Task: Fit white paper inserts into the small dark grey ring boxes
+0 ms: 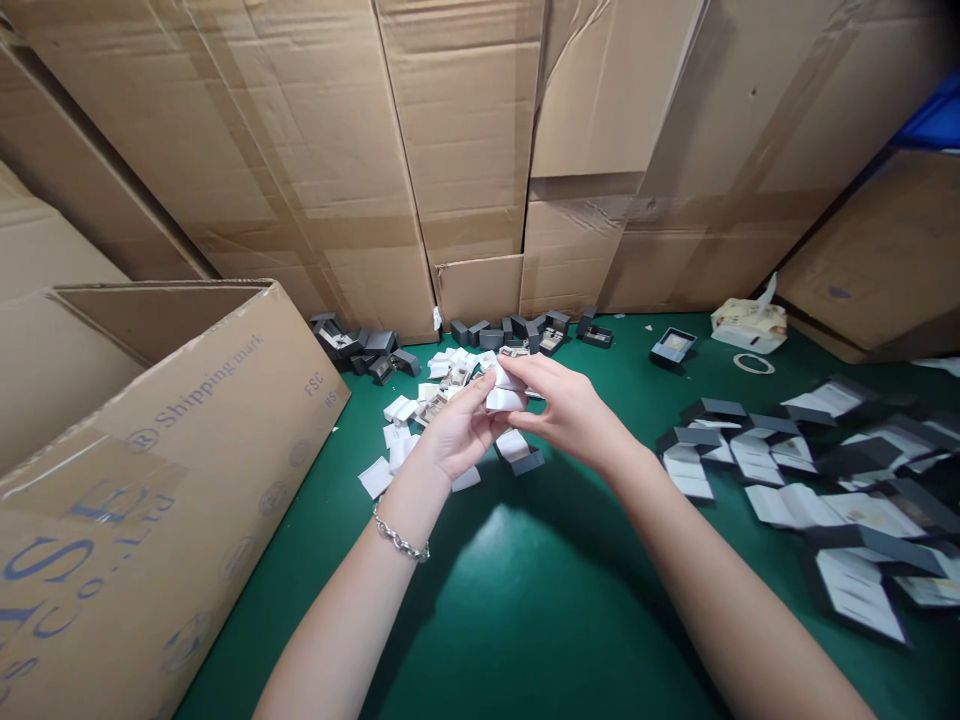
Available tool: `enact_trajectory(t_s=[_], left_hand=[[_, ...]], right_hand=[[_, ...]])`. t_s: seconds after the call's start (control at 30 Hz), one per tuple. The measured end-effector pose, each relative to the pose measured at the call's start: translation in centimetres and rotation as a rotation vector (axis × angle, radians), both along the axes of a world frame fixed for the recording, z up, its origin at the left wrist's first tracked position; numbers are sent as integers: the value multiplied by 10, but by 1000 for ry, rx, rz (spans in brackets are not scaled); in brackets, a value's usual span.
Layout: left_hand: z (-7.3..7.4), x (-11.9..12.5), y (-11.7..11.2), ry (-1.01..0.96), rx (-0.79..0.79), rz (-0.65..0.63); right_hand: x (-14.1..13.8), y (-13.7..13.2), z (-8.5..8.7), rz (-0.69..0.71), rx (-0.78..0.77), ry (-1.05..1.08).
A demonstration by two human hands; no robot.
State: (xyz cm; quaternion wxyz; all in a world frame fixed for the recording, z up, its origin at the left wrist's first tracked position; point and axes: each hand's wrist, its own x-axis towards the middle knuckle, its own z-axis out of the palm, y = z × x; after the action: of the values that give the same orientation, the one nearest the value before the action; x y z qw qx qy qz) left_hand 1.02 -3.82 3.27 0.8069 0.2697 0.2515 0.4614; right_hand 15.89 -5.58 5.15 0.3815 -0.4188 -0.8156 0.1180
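Between my two hands is a folded white paper card (pixel 507 399), held above the green table. My left hand (pixel 461 425) wraps its fingers round the card from the left. My right hand (pixel 559 400) pinches it from the right, thumb below and fingers on top. Just below them a small grey box with white paper (pixel 523 456) lies on the table. Behind and left of my hands spreads a loose pile of folded white papers (pixel 401 408), some with small pieces I cannot make out.
A large cardboard carton (pixel 187 430) stands at the left. Small dark boxes (pixel 379 345) line the back. Many opened grey boxes with white papers (pixel 761 445) cover the right. A tissue pack (pixel 750 325), a tape ring (pixel 753 363) and a box (pixel 673 346) lie at the back right.
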Motion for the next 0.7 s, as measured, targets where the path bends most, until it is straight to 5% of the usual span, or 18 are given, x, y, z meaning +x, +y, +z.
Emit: enact_trajectory(t_s=[0.33, 0.5, 0.6, 0.7], left_hand=[[-12, 2, 9, 247, 63, 33], [-20, 1, 3, 1169, 532, 84], [-19, 8, -14, 1589, 699, -47], [-23, 18, -24, 1802, 741, -139]], right_hand=[[4, 7, -2, -34, -24, -5], [15, 17, -6, -143, -98, 137], [19, 22, -9, -66, -354, 517], [20, 24, -10, 87, -628, 857]])
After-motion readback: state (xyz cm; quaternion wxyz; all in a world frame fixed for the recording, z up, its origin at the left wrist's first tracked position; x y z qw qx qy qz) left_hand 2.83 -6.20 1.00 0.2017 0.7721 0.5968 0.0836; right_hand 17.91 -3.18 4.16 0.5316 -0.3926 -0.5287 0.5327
